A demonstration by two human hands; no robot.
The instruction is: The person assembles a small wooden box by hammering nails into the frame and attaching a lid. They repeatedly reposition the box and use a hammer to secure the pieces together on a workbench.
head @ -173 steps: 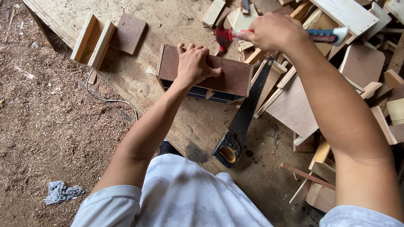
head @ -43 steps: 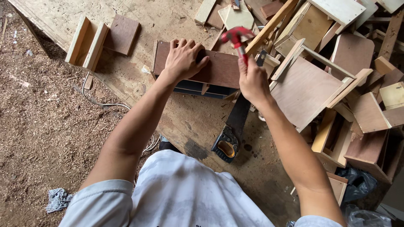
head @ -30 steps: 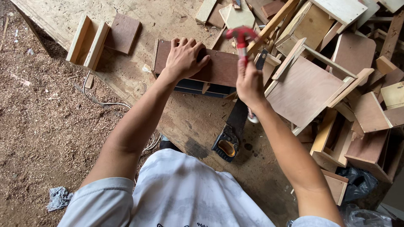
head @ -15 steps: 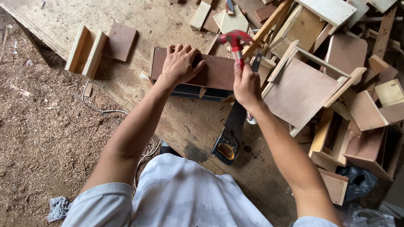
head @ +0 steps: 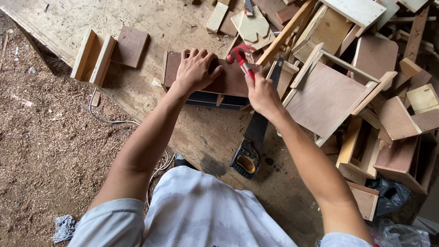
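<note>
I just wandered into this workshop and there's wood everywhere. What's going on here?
A person is working on a small brown wooden box that lies on a dusty plywood sheet. The left hand presses flat on the box top, while the right hand grips a red hammer with its head raised over the box's right end. A handsaw lies beside it, and wooden offcuts are piled to the right.

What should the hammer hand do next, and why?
Probably bring the red hammer down in a short tap on the brown board. The right hand holds it raised just above the board's right end, and the left hand lies flat on the board, pressing it steady, fingers clear of that end.
</note>
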